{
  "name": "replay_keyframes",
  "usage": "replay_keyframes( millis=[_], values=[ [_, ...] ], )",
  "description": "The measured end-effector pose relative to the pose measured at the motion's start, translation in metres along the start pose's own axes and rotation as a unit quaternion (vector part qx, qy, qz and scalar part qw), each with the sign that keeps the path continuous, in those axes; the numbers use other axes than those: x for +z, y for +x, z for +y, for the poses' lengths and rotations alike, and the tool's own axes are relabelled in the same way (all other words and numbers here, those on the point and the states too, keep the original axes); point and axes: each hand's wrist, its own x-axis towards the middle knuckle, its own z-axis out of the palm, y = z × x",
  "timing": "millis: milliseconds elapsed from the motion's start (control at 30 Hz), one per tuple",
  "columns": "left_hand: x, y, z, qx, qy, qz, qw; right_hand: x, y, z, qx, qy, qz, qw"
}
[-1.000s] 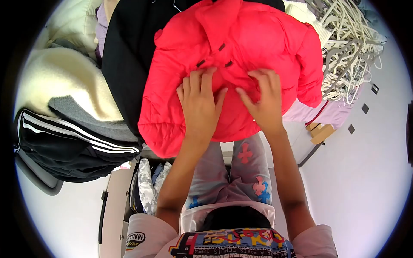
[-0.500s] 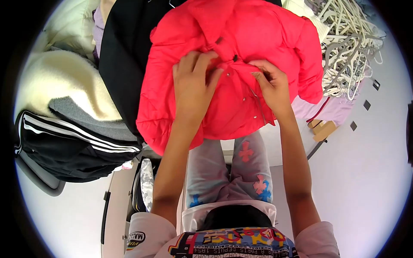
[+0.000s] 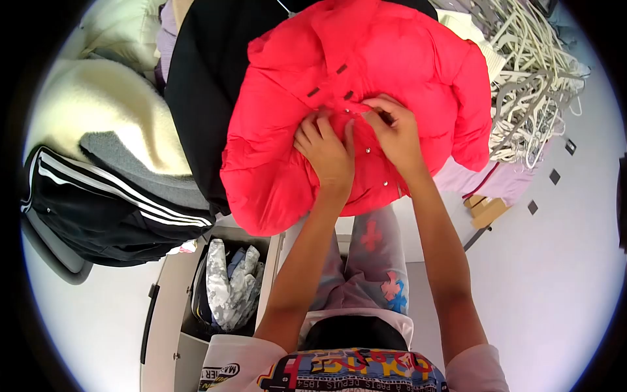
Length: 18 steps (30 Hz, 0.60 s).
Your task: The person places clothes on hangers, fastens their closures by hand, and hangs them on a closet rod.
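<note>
A red puffer jacket (image 3: 281,170) lies front up before me, with a row of metal snaps down its front flap. My right hand (image 3: 395,130) pinches the edge of that flap near an upper snap, fingers curled inward. Just left of it, my left hand (image 3: 326,150) rests on the jacket front, with bent fingers and raised thumb gathering the fabric beside the snaps. Part of the flap between the hands is hidden by the fingers. Dark little tabs show above them on the chest.
Beneath the jacket lies a black garment (image 3: 196,98). Left are a cream fluffy garment (image 3: 124,111) and black striped clothing (image 3: 111,215) over a chair. A pile of white hangers (image 3: 529,85) is at right. An open drawer (image 3: 268,255) holds camouflage-patterned clothing (image 3: 228,287).
My left hand has moved down and right, closer to my right hand. My right hand has shifted slightly left along the flap. More of the open drawer shows.
</note>
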Motion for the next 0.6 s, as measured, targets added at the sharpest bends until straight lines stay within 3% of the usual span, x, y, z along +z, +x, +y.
replay_keyframes(
  millis=[67,167,233,333,400,533,600],
  values=[
    [-0.009,0.004,-0.002,-0.009,-0.007,-0.033,0.999,-0.008,0.002,-0.002,0.105,0.102,-0.021,0.989],
    [-0.022,0.011,0.003,-0.006,-0.084,-0.038,0.996,-0.019,0.004,-0.010,0.167,0.193,-0.035,0.966],
    [-0.036,0.006,0.008,0.050,-0.139,0.003,0.989,-0.019,0.004,-0.013,0.175,0.201,-0.032,0.963],
    [-0.051,0.002,0.019,0.022,-0.230,-0.011,0.973,-0.017,-0.008,-0.023,0.154,0.177,-0.006,0.972],
    [-0.054,0.000,0.023,-0.011,-0.247,-0.026,0.969,-0.016,-0.014,-0.026,0.007,0.012,0.016,1.000],
    [-0.066,0.006,0.028,-0.133,-0.289,-0.112,0.941,-0.011,-0.022,-0.042,-0.057,-0.021,0.035,0.998],
    [-0.064,0.012,0.029,-0.159,-0.365,-0.093,0.912,-0.007,-0.022,-0.040,-0.039,-0.014,0.036,0.999]
  ],
)
